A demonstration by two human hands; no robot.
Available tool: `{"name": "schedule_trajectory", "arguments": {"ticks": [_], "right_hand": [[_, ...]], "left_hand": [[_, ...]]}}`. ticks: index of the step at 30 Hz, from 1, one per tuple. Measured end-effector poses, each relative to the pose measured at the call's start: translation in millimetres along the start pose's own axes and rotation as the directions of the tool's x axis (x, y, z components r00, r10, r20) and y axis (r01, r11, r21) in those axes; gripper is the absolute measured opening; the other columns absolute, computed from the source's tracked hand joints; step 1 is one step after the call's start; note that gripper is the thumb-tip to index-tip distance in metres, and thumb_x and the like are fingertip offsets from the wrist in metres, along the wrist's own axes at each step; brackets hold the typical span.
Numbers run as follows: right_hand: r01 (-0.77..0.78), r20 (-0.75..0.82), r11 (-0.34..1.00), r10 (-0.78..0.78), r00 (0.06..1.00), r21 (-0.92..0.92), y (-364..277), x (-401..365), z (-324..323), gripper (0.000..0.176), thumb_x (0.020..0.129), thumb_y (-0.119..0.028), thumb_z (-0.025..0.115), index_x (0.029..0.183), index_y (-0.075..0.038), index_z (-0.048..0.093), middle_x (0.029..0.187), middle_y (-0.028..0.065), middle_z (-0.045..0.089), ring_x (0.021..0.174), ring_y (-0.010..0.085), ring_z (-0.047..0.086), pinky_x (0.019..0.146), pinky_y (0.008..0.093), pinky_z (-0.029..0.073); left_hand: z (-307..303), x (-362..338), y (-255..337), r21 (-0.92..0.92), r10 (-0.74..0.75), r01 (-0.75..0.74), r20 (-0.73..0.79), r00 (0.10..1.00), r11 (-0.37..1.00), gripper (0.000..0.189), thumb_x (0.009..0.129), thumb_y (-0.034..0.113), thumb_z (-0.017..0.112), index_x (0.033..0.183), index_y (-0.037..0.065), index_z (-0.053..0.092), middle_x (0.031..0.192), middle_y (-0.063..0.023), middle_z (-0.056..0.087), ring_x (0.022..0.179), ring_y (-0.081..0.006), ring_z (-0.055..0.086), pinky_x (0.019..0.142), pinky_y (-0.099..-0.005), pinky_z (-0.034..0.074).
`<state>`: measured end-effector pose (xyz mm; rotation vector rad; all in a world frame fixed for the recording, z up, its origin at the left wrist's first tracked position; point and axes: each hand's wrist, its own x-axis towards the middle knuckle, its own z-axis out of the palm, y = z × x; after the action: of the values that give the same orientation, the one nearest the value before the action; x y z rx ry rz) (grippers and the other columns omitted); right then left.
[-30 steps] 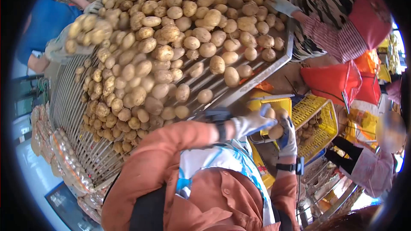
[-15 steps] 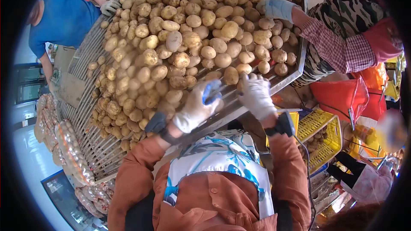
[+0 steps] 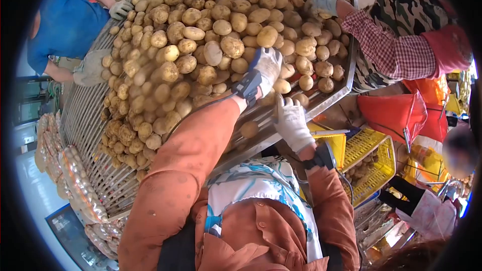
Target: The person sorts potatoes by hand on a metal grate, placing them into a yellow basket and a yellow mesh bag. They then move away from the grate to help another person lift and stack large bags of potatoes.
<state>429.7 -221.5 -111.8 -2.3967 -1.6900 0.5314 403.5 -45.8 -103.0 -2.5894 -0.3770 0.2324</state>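
Potatoes (image 3: pixel 232 47) cover a slatted metal table (image 3: pixel 133 190) in a large heap. My left hand (image 3: pixel 267 66), in a white glove with blue on it, reaches across the front of the heap, fingers bent down among the potatoes. What lies under those fingers is hidden. Beside the table's metal edge, my right hand (image 3: pixel 292 123) wears a white glove, its fingers stretched toward a potato (image 3: pixel 301 100) near the fingertips. A single potato (image 3: pixel 249 129) lies on the slats between my forearms.
A person in blue (image 3: pixel 70 22) stands at the far left. Another person's gloved hand (image 3: pixel 324 6) touches the heap at upper right. Yellow crates (image 3: pixel 384 158) and a red bag (image 3: pixel 394 115) stand right of the table. Filled net bags (image 3: pixel 83 183) lie at left.
My left hand has moved forward and right onto the heap. My right hand has drawn back slightly, its fingers straighter. The person in blue now has both hands at the heap's left edge.
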Motion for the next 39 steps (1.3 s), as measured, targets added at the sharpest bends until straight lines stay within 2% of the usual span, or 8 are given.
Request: {"name": "schedule_trajectory", "arguments": {"ticks": [7,10,14,20,26,28,32,39], "right_hand": [[0.009,-0.084,0.329,0.213,0.974,0.944,31,-19,-29,0.064,0.076,-0.016,0.070,0.135,0.002,0.052,0.116,0.0159,0.062,0.104,0.0280,0.062,0.093,0.0357,0.051],[-0.066,0.141,-0.466,0.129,0.982,0.882,48,-34,-29,0.054,0.084,-0.018,0.064,0.133,0.003,0.052,0.105,0.0094,0.063,0.092,0.0199,0.064,0.081,0.0310,0.054],[-0.265,0.213,-0.544,-0.159,0.964,0.796,63,-56,-20,0.050,0.095,-0.027,0.060,0.135,0.001,0.048,0.097,0.0109,0.065,0.076,0.0212,0.065,0.068,0.0321,0.056],[-0.303,0.356,-0.339,0.106,0.929,0.891,75,-149,-36,0.050,0.090,-0.037,0.065,0.122,0.001,0.061,0.110,0.0130,0.066,0.101,0.0197,0.064,0.088,0.0321,0.052],[-0.551,0.518,-0.118,0.542,0.661,0.826,152,-215,40,0.041,0.092,-0.028,0.068,0.120,0.000,0.059,0.098,0.0093,0.066,0.082,0.0177,0.065,0.072,0.0305,0.054],[-0.633,0.100,0.721,0.634,0.767,0.283,145,-195,23,0.042,0.089,-0.016,0.071,0.124,0.003,0.059,0.114,0.0167,0.065,0.100,0.0240,0.065,0.084,0.0355,0.053],[-0.189,-0.188,0.738,0.395,0.899,0.648,101,-106,-40,0.048,0.083,-0.007,0.073,0.127,0.002,0.057,0.113,0.0193,0.063,0.099,0.0330,0.064,0.087,0.0393,0.051],[0.110,-0.323,0.993,-0.115,0.939,-0.034,5,115,-93,0.070,0.079,-0.021,0.075,0.142,-0.013,0.046,0.145,0.0205,0.042,0.122,0.0395,0.051,0.099,0.0483,0.045]], "left_hand": [[-10,6,-11,-0.260,-0.008,0.038,0.117,0.993,0.965,0.033,0.089,0.027,0.063,0.115,0.008,0.057,0.107,-0.0107,0.065,0.108,-0.0238,0.059,0.090,-0.0407,0.046],[-35,-33,-17,-0.516,0.046,-0.075,-0.069,0.997,0.853,0.065,0.086,0.043,0.071,0.129,0.000,0.050,0.120,-0.0180,0.058,0.110,-0.0308,0.057,0.094,-0.0439,0.047],[-61,-89,37,-0.928,-0.013,-0.083,-0.094,0.996,0.362,0.078,0.073,0.023,0.082,0.142,0.010,0.046,0.120,-0.0170,0.055,0.110,-0.0347,0.057,0.099,-0.0444,0.048],[-78,-109,88,-0.964,0.403,-0.264,-0.254,0.879,-0.033,0.078,0.083,0.021,0.074,0.151,0.012,0.036,0.144,-0.0176,0.041,0.128,-0.0384,0.049,0.108,-0.0445,0.044],[-57,-63,-12,-0.743,-0.256,0.181,0.013,0.967,0.644,0.044,0.091,0.025,0.063,0.130,0.007,0.056,0.124,-0.0173,0.057,0.121,-0.0338,0.052,0.106,-0.0507,0.040],[-38,-38,-45,-0.369,-0.327,0.310,0.017,0.945,0.876,0.041,0.095,0.026,0.055,0.127,0.002,0.056,0.122,-0.0186,0.058,0.120,-0.0345,0.052,0.106,-0.0520,0.037],[11,-8,-53,-0.152,-0.374,0.357,-0.108,0.921,0.922,0.039,0.092,0.023,0.051,0.121,-0.003,0.057,0.117,-0.0201,0.062,0.116,-0.0350,0.054,0.109,-0.0540,0.031],[13,17,-49,-0.352,-0.404,0.395,0.050,0.913,0.849,0.030,0.078,0.031,0.073,0.102,0.015,0.068,0.101,-0.0078,0.069,0.106,-0.0255,0.060,0.102,-0.0475,0.036]]}}
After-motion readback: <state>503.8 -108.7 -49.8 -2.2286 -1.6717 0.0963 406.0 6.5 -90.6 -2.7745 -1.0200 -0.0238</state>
